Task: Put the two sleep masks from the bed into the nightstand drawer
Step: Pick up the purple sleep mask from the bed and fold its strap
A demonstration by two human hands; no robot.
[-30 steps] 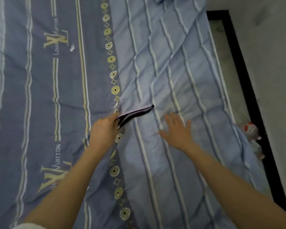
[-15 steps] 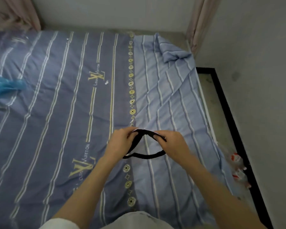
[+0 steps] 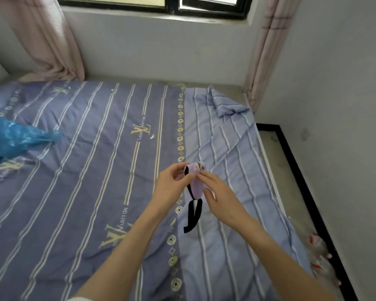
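Observation:
A lilac sleep mask (image 3: 196,184) with a black elastic strap (image 3: 193,216) hangs above the bed (image 3: 91,192), folded between both hands. My left hand (image 3: 172,185) pinches its upper left edge. My right hand (image 3: 217,192) grips its right side with the fingertips near the top. The strap dangles in a loop below the hands. I cannot pick out a second mask as a separate piece. No nightstand or drawer is in view.
The bed has a blue-purple striped cover, with a blue plastic bag (image 3: 13,140) at its left. A bunched corner of sheet (image 3: 228,105) lies at the far right. Right of the bed is a floor strip with plastic bottles (image 3: 319,253), then a wall. Pink curtains (image 3: 50,40) hang behind.
My right hand left the bedcover and joined the left on the mask. The mask was lifted and folded from a stretched shape into a hanging bundle. The view tilted up toward the window.

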